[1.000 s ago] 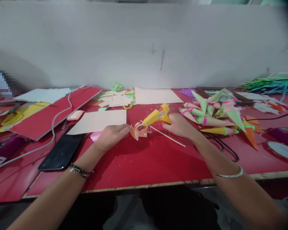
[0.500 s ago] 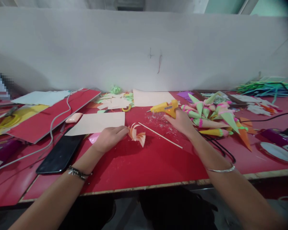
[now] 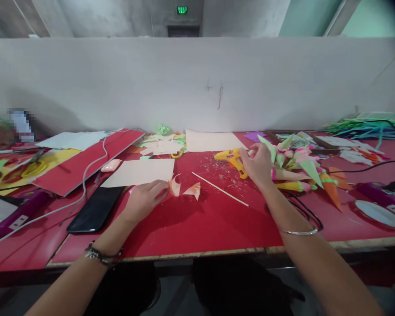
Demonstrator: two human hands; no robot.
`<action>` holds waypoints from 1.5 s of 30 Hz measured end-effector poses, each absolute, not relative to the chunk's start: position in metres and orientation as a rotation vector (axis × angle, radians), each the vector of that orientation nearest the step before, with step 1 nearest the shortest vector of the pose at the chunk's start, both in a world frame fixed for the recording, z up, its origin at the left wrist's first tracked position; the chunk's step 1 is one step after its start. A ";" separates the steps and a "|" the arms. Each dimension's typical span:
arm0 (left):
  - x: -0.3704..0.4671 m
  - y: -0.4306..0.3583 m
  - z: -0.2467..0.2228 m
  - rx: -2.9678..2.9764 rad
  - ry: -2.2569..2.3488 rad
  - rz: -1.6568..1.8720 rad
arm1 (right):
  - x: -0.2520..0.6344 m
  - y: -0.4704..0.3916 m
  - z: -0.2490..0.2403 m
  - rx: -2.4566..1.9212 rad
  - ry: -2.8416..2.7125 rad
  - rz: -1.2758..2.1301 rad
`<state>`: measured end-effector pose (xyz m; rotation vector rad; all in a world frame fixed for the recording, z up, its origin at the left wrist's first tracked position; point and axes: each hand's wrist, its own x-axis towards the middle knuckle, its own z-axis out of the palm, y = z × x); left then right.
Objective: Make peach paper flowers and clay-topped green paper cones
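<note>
My left hand point(image 3: 147, 198) pinches the edge of a curled orange paper piece point(image 3: 175, 188) over the red table. A second striped orange paper piece point(image 3: 194, 189) lies just right of it. Further right rests a thin pale stick point(image 3: 220, 188), slanting toward the table front. The yellow glue gun point(image 3: 229, 157) lies on the table among bits of dried glue, its nozzle pointing left. My right hand point(image 3: 257, 161) is beside its rear end, fingers bent near the pile of green and pink paper cones point(image 3: 291, 160); what they touch is too small to tell.
At left are a black phone point(image 3: 95, 210), a cream sheet point(image 3: 140, 172), a red board point(image 3: 88, 160) with a white cable, and a purple power strip point(image 3: 26, 215). A round white-topped item point(image 3: 378, 213) lies right. Part of another person shows at far left.
My right hand has come off the glue gun and moved to its right. The orange paper pieces now lie apart, one in my left hand. The view has tilted up slightly.
</note>
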<state>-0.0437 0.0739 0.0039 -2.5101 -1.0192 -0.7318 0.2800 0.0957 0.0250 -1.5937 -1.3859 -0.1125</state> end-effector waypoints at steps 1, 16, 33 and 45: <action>-0.047 0.071 0.004 -2.519 -1.039 -0.713 | 0.275 0.094 0.027 -1.557 -1.363 -0.171; -0.052 0.065 0.002 -2.591 -0.956 -0.726 | 0.201 0.071 0.014 -1.211 -2.327 0.204; -0.049 0.068 0.000 -2.697 -1.039 -0.697 | 0.203 0.087 0.007 -1.064 -2.247 0.215; -0.048 0.067 0.000 -2.660 -1.074 -0.645 | 0.205 0.088 0.010 -1.203 -2.520 -0.214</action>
